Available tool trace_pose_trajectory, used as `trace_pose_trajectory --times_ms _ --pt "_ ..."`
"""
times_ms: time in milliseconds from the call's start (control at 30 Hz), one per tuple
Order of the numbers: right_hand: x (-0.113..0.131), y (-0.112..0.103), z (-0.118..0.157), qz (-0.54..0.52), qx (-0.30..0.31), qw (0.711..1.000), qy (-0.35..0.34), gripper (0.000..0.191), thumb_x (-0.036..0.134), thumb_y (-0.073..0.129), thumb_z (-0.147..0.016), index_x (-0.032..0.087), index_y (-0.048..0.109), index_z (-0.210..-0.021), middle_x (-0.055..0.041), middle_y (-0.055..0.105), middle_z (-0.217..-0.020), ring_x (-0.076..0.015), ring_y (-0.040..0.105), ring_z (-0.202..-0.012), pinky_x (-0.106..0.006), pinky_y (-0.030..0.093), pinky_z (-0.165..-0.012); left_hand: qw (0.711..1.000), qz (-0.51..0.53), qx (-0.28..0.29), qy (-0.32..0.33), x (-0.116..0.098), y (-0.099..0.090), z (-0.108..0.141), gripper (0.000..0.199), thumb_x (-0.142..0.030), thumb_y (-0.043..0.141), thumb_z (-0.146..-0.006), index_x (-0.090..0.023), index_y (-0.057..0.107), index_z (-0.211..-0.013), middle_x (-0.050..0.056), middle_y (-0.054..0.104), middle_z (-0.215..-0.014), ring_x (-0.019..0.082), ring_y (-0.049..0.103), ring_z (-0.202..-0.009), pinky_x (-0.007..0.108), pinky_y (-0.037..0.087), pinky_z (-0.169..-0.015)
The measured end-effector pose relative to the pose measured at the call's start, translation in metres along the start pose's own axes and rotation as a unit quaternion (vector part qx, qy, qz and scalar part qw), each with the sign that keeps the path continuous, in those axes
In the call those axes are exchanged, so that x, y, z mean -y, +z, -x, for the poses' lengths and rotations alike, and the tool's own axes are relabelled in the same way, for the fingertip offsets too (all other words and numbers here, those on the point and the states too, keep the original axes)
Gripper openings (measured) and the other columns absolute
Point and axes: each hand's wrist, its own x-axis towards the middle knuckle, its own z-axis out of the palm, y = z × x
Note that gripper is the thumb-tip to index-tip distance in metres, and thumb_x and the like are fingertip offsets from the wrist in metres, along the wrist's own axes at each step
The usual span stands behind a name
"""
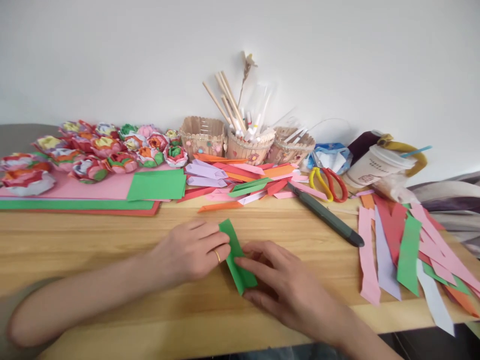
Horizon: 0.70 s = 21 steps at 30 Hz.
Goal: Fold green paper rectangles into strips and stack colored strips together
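A narrow green paper strip (235, 257), creased along its length, slants over the wooden table between my two hands. My left hand (197, 250), with a ring on one finger, has its curled fingers closed on the strip's upper left edge. From the right, my right hand (279, 275) grips the strip's lower part, thumb beneath and fingers bent over it. Just beyond lies a heap of folded paper pieces (247, 186) in green, purple, red, orange and pink. Left of that heap rests a stack of green paper rectangles (157, 185).
Paper flowers (107, 145) crowd coloured sheets (82, 206) at left. Decorated baskets (202, 135) stand along the wall, one holding sticks and pens. A dark utility knife (326, 215), scissors (330, 185), a lidded cup (378, 165) and paper scraps (408, 250) lie at right.
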Motion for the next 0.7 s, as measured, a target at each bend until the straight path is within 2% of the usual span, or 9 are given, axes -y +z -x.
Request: trace_pose_trajectory --times_ms 100,167,267,367,467,567,700 --pt "-0.003 -0.004 -0.008 -0.008 0.030 0.999 -0.015 0.028 0.019 0.060 -0.086 0.017 0.061 -0.114 -0.0093 0.061 -0.105 -0.0186 0.058 -0.091 -0.030 0.050 -0.075 1.000 0.015 0.004 0.010 0.011 0.001 -0.004 0.041 -0.013 0.031 -0.100 -0.015 0.066 -0.080 0.001 0.072 -0.082 0.016 0.059 -0.074 0.028 0.045 -0.065" --pt "-0.005 -0.002 -0.012 -0.005 0.021 0.999 -0.038 0.021 0.020 0.057 -0.089 0.015 0.063 -0.108 -0.0066 0.063 -0.091 -0.0159 0.058 -0.078 -0.026 0.048 -0.066 1.000 0.011 0.003 0.013 0.013 0.000 -0.005 0.040 -0.013 0.032 -0.100 -0.015 0.067 -0.080 0.002 0.072 -0.085 0.017 0.059 -0.077 0.028 0.046 -0.066" --pt "-0.006 0.007 -0.017 0.038 -0.058 0.995 -0.068 0.018 0.025 0.054 -0.092 0.013 0.067 -0.094 -0.0040 0.062 -0.075 -0.0137 0.054 -0.063 -0.025 0.041 -0.056 1.000 -0.004 0.012 0.025 0.007 -0.006 -0.002 0.037 -0.012 0.034 -0.099 -0.015 0.067 -0.082 0.002 0.072 -0.085 0.016 0.059 -0.074 0.029 0.045 -0.065" --pt "-0.005 0.014 -0.022 0.093 -0.121 0.985 -0.083 0.021 0.024 0.052 -0.093 0.013 0.067 -0.082 -0.0017 0.058 -0.064 -0.0137 0.049 -0.057 -0.027 0.035 -0.051 0.999 0.001 0.024 0.036 -0.005 -0.013 0.004 0.040 -0.011 0.032 -0.100 -0.014 0.067 -0.082 0.001 0.072 -0.083 0.014 0.057 -0.070 0.029 0.043 -0.064" --pt "-0.005 0.012 -0.026 0.094 -0.109 0.982 -0.126 0.021 0.022 0.052 -0.093 0.012 0.067 -0.082 -0.0019 0.059 -0.064 -0.0141 0.049 -0.060 -0.027 0.035 -0.053 0.998 0.013 0.043 0.037 -0.012 -0.016 0.010 0.044 -0.010 0.029 -0.100 -0.015 0.068 -0.080 0.001 0.071 -0.081 0.013 0.057 -0.069 0.029 0.043 -0.065" --pt "-0.007 0.003 -0.030 0.094 -0.080 0.979 -0.164 0.022 0.016 0.048 -0.094 0.012 0.068 -0.084 -0.0020 0.058 -0.064 -0.0141 0.048 -0.061 -0.027 0.033 -0.052 0.998 0.014 0.048 0.040 -0.010 -0.013 0.014 0.041 -0.009 0.034 -0.098 -0.015 0.068 -0.077 0.002 0.070 -0.079 0.014 0.056 -0.069 0.030 0.042 -0.064" --pt "-0.012 -0.007 -0.035 0.110 -0.061 0.978 -0.167 0.024 0.015 0.047 -0.094 0.015 0.068 -0.083 -0.0034 0.064 -0.074 -0.0163 0.052 -0.071 -0.029 0.037 -0.060 0.999 0.003 0.030 0.041 -0.003 -0.009 0.015 0.035 -0.009 0.040 -0.097 -0.014 0.068 -0.077 0.003 0.070 -0.081 0.014 0.057 -0.075 0.030 0.043 -0.066"
